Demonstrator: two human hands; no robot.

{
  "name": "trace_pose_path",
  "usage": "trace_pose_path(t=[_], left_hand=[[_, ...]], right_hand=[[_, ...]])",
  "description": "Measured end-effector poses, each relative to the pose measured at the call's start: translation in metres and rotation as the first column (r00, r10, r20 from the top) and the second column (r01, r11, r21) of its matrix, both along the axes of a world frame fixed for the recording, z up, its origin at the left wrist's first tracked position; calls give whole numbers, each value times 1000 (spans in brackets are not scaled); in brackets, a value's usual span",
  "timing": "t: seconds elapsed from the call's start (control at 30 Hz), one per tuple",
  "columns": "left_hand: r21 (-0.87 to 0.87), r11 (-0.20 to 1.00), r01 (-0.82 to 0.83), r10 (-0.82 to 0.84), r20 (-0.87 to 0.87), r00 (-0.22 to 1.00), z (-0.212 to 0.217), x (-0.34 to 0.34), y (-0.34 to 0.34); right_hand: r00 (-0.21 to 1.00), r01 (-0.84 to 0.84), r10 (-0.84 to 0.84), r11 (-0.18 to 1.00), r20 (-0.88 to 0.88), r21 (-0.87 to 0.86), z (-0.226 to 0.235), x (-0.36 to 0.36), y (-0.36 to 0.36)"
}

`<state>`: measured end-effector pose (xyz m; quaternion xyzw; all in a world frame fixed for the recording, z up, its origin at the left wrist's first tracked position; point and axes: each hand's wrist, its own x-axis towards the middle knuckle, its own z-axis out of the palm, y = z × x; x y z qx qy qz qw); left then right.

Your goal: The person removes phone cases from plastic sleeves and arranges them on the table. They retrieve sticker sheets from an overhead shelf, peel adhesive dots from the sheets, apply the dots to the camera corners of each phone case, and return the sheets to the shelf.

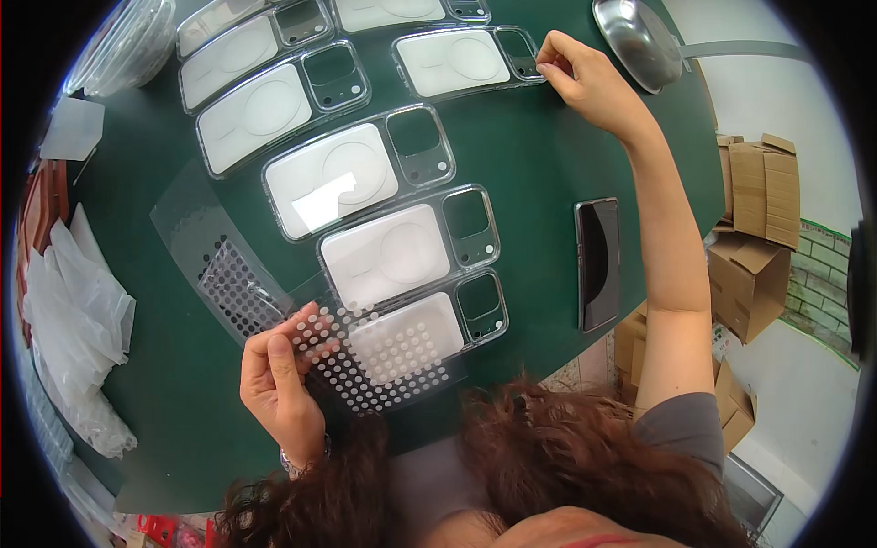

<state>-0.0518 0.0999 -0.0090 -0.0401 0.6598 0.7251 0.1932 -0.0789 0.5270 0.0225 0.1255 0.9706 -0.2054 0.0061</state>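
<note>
My left hand [284,393] pinches the edge of a clear sheet of white dot stickers [393,388], which lies partly over the nearest clear phone case [502,324]. My right hand [589,80] reaches to the far side. Its thumb and fingers are pinched at the camera-opening end of another clear phone case [452,62]; whatever is between the fingertips is too small to make out. Several more clear phone cases with white backing lie in slanted rows, among them one in the middle [301,196]. A second clear sheet, with black dots [239,288], lies left of my left hand.
A dark smartphone [598,265] lies on the green table [539,201], left of my right forearm. At the far right stands a metal bowl [639,41]. Clear plastic bags [73,310] line the left edge, with stacked clear plastic [123,46] behind. Cardboard boxes [754,274] stand beyond the right edge.
</note>
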Motion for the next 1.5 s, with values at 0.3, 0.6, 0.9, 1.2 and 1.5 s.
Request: trace_pose_path(t=[0.3,0.6,0.9,1.2,1.5], left_hand=[[126,992,-25,16,66,998,-1,-1,-8],[289,956,46,-31,-56,998,19,8,-3],[-442,861,-251,-117,-654,747,0,-98,-39],[-114,989,95,-92,26,995,43,-60,-42],[-809,587,-26,-322,-262,910,-3,-90,-17]], right_hand=[[990,-2,-17,991,-141,-137,-5,16,-15],[919,-66,221,903,-326,424,-7,48,-31],[771,-516,410,851,-488,-100,0,127,-309],[783,-484,474,871,-404,86,-39,138,-350],[780,-520,461,854,-423,-28,-39,147,-349]])
